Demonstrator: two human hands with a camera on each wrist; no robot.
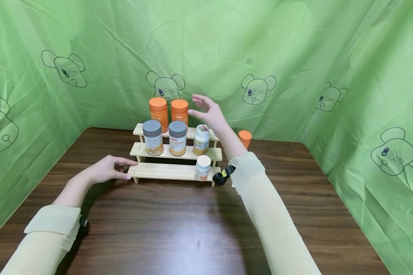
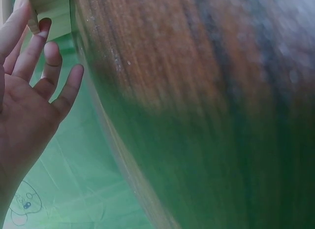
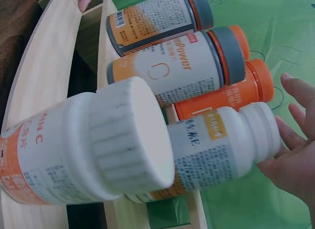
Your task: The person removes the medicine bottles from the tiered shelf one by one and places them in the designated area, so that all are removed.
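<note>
A three-step wooden display stand (image 1: 161,172) stands on the table. My left hand (image 1: 110,169) holds the left end of its lowest step between thumb and fingers; the left wrist view shows fingertips on the wood. My right hand (image 1: 210,113) is raised beside the top step, fingers spread around nothing. Its thumb is close to the right-hand orange bottle (image 1: 179,110); another orange bottle (image 1: 158,110) stands to the left. On the middle step are two grey-capped jars (image 1: 153,138) (image 1: 177,139) and a white bottle (image 1: 201,140). A small white-capped bottle (image 1: 203,168) sits on the lowest step's right.
Another orange-capped bottle (image 1: 245,137) stands right of the stand, partly hidden behind my right forearm. The brown wooden table (image 1: 179,229) stretches in front. A green curtain (image 1: 220,49) with bear-head drawings hangs behind and at both sides.
</note>
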